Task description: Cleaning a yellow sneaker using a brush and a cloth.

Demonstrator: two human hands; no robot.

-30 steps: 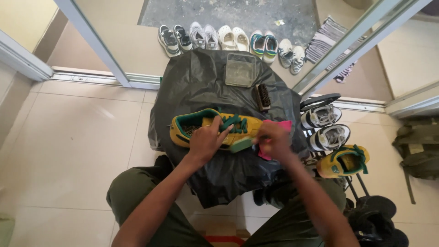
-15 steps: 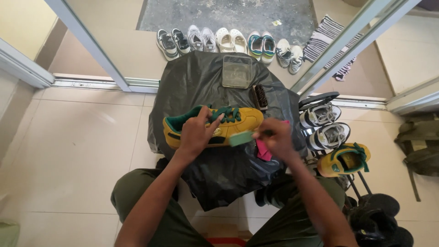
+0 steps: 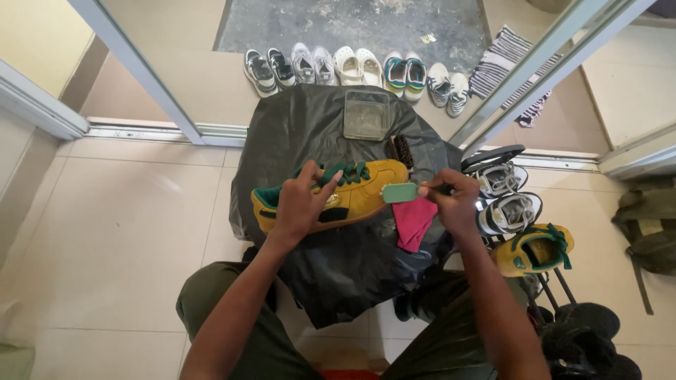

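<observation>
Since the earlier frames, the yellow shoe has turned so its toe points more to the right, and the right hand has drawn off the shoe's side to sit just past the toe, the pink cloth now hanging below it.

Left hand lies over the middle of the shoe, fingers spread across the green laces and the upper, thumb down the near side; its grip is clamped on the shoe, holding it tilted above the black plastic sheet. Right hand's grip is closed on a small pale green oblong piece, pinched between fingertips and thumb, and that piece touches the toe end of the shoe. Pink cloth hangs just under this grip, its upper edge tucked beneath the fingers; whether the hand pinches it too, I cannot tell.

Beyond the left grip, farther from the person, a dark brush lies on the sheet, and past it a clear square container. To the right of the right grip, a rack holds white sneakers and a second yellow shoe with green trim. Farther out, past the door frame, a row of shoes lines the edge of a grey mat.
</observation>
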